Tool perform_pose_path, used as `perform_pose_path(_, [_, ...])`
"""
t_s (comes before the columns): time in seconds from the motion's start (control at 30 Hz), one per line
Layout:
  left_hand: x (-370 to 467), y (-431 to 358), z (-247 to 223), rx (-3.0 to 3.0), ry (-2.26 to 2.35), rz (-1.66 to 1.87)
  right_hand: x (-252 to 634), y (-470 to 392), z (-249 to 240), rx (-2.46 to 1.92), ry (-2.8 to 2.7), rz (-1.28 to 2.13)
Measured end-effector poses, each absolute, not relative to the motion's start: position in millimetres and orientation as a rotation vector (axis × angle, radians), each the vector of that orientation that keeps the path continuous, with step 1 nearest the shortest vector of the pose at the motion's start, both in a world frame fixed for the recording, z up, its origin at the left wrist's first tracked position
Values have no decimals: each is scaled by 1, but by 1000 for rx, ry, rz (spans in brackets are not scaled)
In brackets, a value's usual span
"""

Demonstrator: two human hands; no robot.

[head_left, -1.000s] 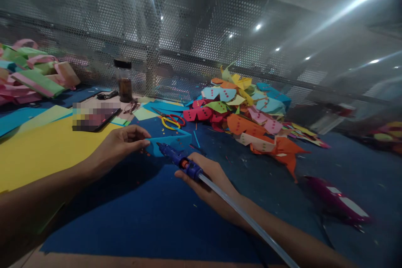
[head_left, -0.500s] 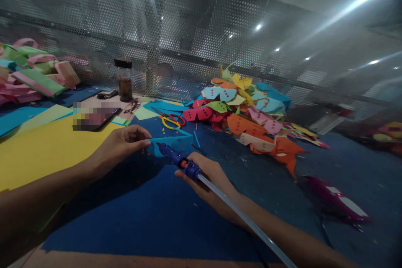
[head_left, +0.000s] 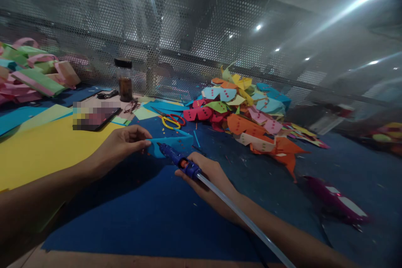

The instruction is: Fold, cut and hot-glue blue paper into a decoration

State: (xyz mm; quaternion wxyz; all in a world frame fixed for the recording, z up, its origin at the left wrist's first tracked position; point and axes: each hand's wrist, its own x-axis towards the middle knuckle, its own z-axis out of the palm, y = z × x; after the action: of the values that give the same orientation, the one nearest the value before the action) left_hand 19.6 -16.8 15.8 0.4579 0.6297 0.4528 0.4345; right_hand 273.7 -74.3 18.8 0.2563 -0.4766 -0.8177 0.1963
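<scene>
My left hand (head_left: 128, 142) pinches the left end of a light blue paper piece (head_left: 180, 141) between thumb and fingers. Wrapped round a blue hot glue gun (head_left: 179, 160) is my right hand (head_left: 210, 180). The gun's nozzle points up and left, over the paper close to my left fingertips; whether it touches the paper I cannot tell. A long clear glue stick (head_left: 238, 213) sticks out of the gun's back end and runs along my right forearm. Scissors with red and yellow handles (head_left: 174, 121) lie just beyond the paper.
Folded coloured paper shapes (head_left: 232, 104) are heaped at the back. A purple device (head_left: 337, 201) lies on the dark blue surface (head_left: 150, 222) to the right. At the left are yellow paper (head_left: 47, 146), a phone (head_left: 103, 118), a lidded jar (head_left: 124, 81) and pink-green paper pieces (head_left: 34, 73).
Hardly anything differs. Both hands, the glue gun and the light blue paper stay in almost the same place.
</scene>
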Motion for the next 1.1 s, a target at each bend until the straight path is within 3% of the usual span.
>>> perform_pose_path(1.1, [19,-15,11,1516,1082,1081,273,-73,20,-1409,-2268,480])
